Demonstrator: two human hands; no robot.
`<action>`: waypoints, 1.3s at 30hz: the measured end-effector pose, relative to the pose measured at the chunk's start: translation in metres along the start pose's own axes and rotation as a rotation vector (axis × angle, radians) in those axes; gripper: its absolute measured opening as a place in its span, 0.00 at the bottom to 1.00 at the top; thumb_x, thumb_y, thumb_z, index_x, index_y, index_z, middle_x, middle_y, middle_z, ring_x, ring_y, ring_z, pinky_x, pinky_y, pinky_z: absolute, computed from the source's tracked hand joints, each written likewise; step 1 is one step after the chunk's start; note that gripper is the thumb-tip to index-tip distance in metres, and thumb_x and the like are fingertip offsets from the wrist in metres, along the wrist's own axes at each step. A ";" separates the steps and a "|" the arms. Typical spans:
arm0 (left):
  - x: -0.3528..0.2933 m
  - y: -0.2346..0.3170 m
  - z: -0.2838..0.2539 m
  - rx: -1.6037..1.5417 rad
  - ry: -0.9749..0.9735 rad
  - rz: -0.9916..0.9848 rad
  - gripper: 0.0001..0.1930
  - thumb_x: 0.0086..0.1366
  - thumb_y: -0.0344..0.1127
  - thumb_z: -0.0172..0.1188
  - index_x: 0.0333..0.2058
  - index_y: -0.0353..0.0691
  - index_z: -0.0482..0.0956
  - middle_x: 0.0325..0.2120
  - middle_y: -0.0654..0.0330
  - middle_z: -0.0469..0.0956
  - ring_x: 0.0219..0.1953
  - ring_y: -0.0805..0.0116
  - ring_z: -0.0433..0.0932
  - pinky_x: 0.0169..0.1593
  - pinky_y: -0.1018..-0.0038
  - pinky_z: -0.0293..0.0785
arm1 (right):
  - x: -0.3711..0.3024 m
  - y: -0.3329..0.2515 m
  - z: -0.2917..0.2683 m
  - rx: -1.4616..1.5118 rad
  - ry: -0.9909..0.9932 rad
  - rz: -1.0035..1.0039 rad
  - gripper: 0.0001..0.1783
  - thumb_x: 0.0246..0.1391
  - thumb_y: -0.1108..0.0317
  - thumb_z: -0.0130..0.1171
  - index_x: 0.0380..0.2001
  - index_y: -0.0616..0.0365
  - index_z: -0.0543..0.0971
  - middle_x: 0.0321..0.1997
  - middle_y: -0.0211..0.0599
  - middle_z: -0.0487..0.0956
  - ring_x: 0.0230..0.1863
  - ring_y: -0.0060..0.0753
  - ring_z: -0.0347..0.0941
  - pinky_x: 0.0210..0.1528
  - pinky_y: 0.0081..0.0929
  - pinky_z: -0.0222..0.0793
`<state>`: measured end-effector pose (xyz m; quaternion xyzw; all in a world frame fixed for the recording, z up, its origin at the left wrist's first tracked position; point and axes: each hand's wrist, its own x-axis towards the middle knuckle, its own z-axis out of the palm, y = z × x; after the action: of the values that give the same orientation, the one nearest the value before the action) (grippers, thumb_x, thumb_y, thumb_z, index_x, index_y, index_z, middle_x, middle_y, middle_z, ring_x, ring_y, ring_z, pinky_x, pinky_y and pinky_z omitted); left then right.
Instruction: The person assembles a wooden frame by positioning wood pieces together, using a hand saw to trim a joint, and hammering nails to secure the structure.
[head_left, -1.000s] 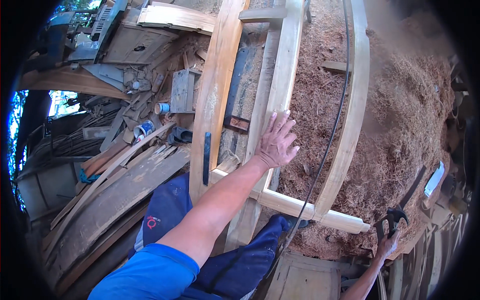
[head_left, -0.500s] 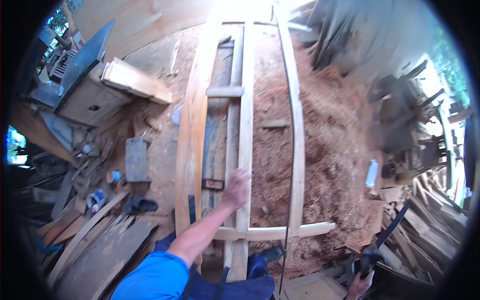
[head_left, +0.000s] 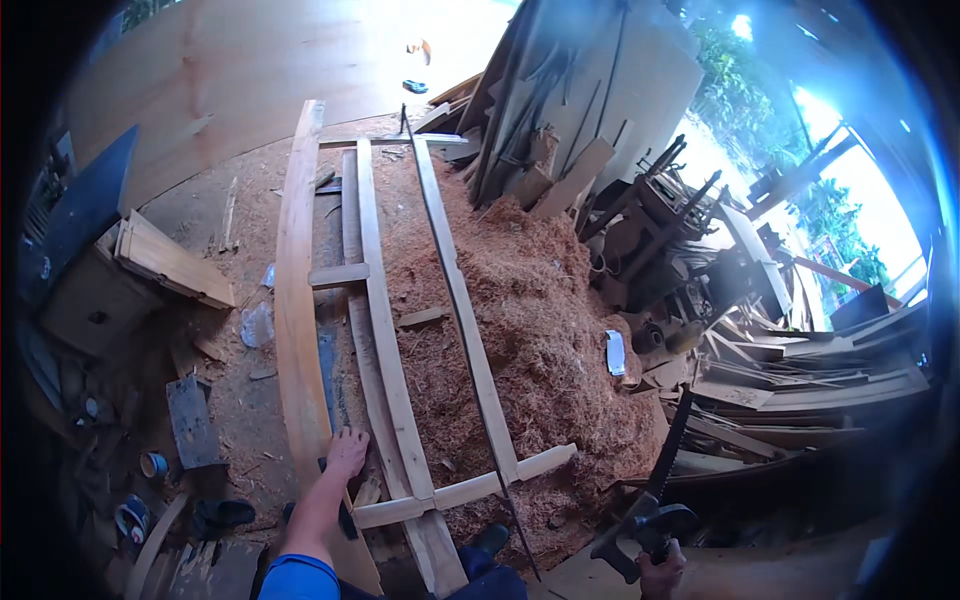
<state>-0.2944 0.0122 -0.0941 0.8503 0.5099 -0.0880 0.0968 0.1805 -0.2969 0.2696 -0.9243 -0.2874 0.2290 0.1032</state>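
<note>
My left hand [head_left: 347, 453] reaches down beside the inner edge of a long wide plank [head_left: 298, 300], with its fingers bent downward. What lies under the fingers is hidden. In my right hand [head_left: 661, 573], at the lower right, is a handsaw [head_left: 648, 532], gripped by its black handle, its dark blade slanting up and away. Between the hands lies a ladder-like wooden frame: a pale middle rail [head_left: 388, 340], a right-hand rail [head_left: 462, 310], a short crosspiece [head_left: 339, 276] and a near crossbar [head_left: 468, 492].
Reddish wood shavings [head_left: 530, 350] are heaped right of the frame. Stacked boards [head_left: 800, 375] and leaning sheets [head_left: 620, 90] line the right side. A cabinet [head_left: 95, 300] with planks [head_left: 175, 262] on it stands left. A dark shoe [head_left: 222, 514] is at the lower left.
My view has turned right. My left hand has left the middle rail and moved to the wide plank's inner edge. The handsaw in my right hand now shows more fully.
</note>
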 end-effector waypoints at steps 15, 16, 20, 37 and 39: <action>0.040 -0.038 -0.022 -0.654 0.386 -0.203 0.24 0.53 0.38 0.63 0.45 0.32 0.67 0.39 0.42 0.70 0.44 0.42 0.73 0.46 0.52 0.70 | -0.034 0.037 0.054 0.275 0.125 -0.161 0.13 0.43 0.69 0.67 0.32 0.64 0.77 0.27 0.40 0.83 0.30 0.28 0.79 0.34 0.29 0.75; 0.040 -0.030 -0.029 -0.837 0.472 -0.244 0.27 0.53 0.37 0.63 0.48 0.31 0.65 0.40 0.41 0.69 0.43 0.40 0.72 0.45 0.52 0.70 | -0.039 0.035 0.053 0.274 0.146 -0.155 0.13 0.43 0.69 0.67 0.32 0.64 0.77 0.27 0.40 0.83 0.30 0.28 0.79 0.34 0.29 0.75; -0.014 -0.052 -0.039 -0.740 0.489 -0.153 0.25 0.52 0.38 0.63 0.47 0.34 0.68 0.38 0.44 0.71 0.39 0.42 0.73 0.44 0.52 0.70 | -0.067 -0.016 0.056 0.484 0.066 -0.035 0.15 0.42 0.69 0.67 0.36 0.62 0.79 0.29 0.34 0.80 0.31 0.24 0.75 0.36 0.30 0.72; -0.270 0.064 -0.123 -0.806 0.431 -0.375 0.34 0.52 0.63 0.67 0.49 0.45 0.72 0.43 0.48 0.74 0.48 0.39 0.72 0.51 0.47 0.66 | -0.128 -0.186 0.062 0.204 -0.157 -0.539 0.17 0.48 0.62 0.64 0.37 0.60 0.75 0.33 0.46 0.79 0.36 0.43 0.78 0.38 0.39 0.71; -0.254 0.082 -0.158 -0.855 0.407 -0.298 0.34 0.52 0.63 0.67 0.49 0.45 0.72 0.43 0.48 0.74 0.48 0.40 0.72 0.51 0.47 0.66 | -0.122 -0.189 0.074 0.177 -0.193 -0.773 0.18 0.48 0.63 0.64 0.39 0.63 0.72 0.34 0.54 0.78 0.38 0.58 0.77 0.39 0.46 0.70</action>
<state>-0.3318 -0.2015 0.1277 0.6524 0.6248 0.2836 0.3217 -0.0361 -0.2093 0.3105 -0.7101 -0.6010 0.2830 0.2335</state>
